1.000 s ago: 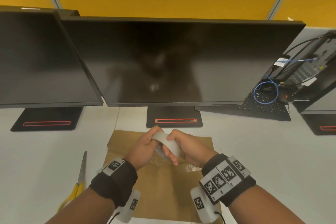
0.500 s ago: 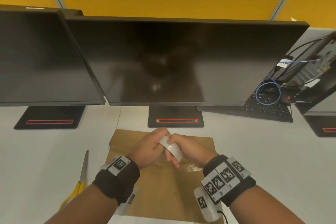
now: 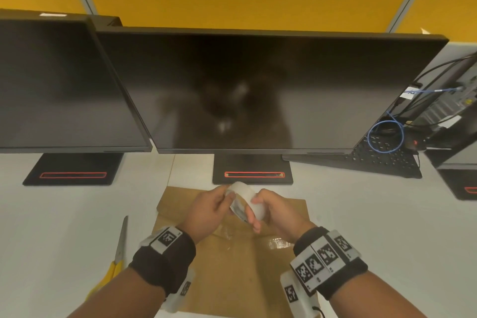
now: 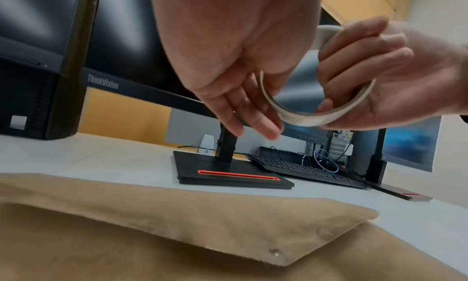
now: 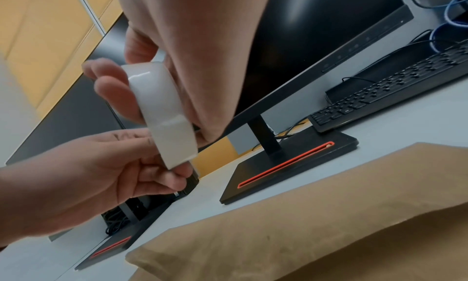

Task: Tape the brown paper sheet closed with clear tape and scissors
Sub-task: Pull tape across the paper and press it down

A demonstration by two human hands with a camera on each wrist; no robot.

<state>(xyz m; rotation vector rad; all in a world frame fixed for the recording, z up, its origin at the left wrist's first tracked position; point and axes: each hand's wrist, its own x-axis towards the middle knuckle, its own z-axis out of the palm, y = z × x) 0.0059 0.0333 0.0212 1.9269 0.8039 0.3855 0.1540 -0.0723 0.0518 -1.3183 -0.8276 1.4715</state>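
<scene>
A roll of clear tape [image 3: 245, 201] is held up over the brown paper sheet [image 3: 232, 271], which lies folded on the white desk. My right hand [image 3: 273, 212] grips the roll with fingers hooked through its hole [image 4: 354, 65]. My left hand [image 3: 209, 210] pinches the roll's [image 5: 164, 113] near edge between thumb and fingers [image 5: 162, 175]. No loose tape end is visible. Shiny tape patches [image 3: 278, 242] sit on the paper's fold. Scissors [image 3: 117, 258] with yellow handles lie on the desk left of the paper, untouched.
Two dark monitors stand behind the paper; the middle monitor's base [image 3: 253, 170] almost touches the paper's far edge. A black keyboard [image 3: 374, 157] and blue cable [image 3: 386, 137] are at the back right. White desk [image 3: 64, 227] spreads on both sides.
Both hands keep hold of the tape roll above the paper. The roll has turned a little between the fingers and sits slightly farther from me.
</scene>
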